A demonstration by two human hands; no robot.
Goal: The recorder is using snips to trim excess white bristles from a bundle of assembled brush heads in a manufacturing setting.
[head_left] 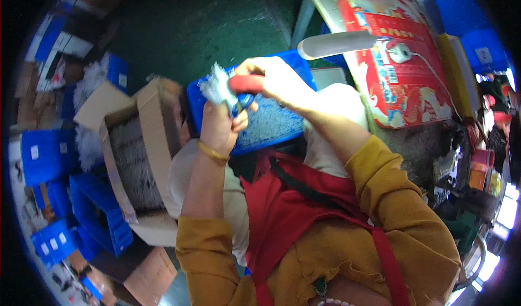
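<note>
The left hand [220, 127] is clamped on a white fluffy piece [216, 86]. The right hand [279, 78] grips red-handled scissors [245, 89] at it, above a blue tray [271, 121].

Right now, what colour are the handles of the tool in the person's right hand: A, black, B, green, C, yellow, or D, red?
D: the right hand grips a tool with red handles, held against the small white tuft pinched in the left hand, above the blue tray on the lap.
</note>
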